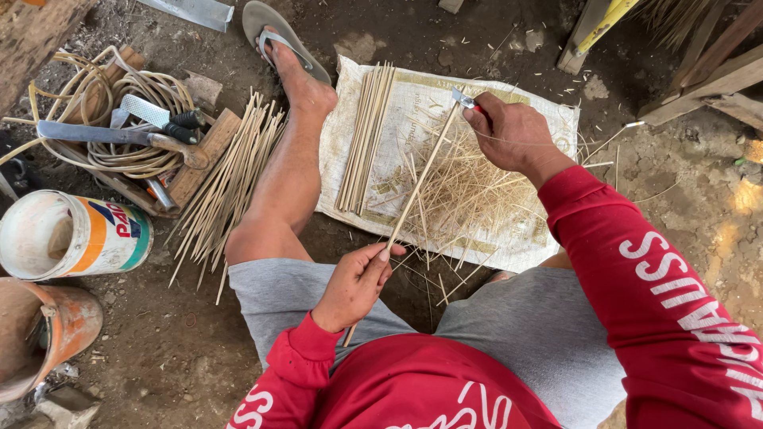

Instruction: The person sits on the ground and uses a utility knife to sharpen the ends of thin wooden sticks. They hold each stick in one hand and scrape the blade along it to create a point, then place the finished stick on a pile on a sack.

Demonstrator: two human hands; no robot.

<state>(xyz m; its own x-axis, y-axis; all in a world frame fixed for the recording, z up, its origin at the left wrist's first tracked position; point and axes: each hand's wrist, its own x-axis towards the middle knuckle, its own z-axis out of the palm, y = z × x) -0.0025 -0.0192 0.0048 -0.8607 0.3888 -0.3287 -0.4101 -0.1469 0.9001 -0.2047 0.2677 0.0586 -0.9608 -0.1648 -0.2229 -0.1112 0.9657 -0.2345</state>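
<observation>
- Looking down through the head camera, I see my left hand (354,286) closed around the lower part of a thin bamboo stick (417,187), fingers and thumb pinched tight on it just above my lap.
- The stick runs up and to the right from that grip, slanting across the white woven sack (548,127) spread on the dirt floor.
- My right hand (513,135) is clamped on a small knife (463,98) with a red handle; its short metal blade meets the upper end of the stick.
- Under the stick, a loose heap of fine bamboo shavings (469,199) covers the middle of the sack.
- On the sack's left part lies a neat row of trimmed sticks (366,135), side by side and pointing away from me.
- My left leg stretches forward between the sack and a second, rougher bundle of sticks (226,187) fanned out on the ground; the foot wears a grey sandal (274,36).
- Further left, a coil of pale cord (119,119) holds a large knife (103,135) with a wooden handle and a smaller blade with a dark handle, resting on a wooden block (207,155).
- A white paint can (71,234) lies on its side near the left edge, with an orange bucket (48,334) just below it.
- Both sleeves are red with white lettering, and I wear grey shorts.
</observation>
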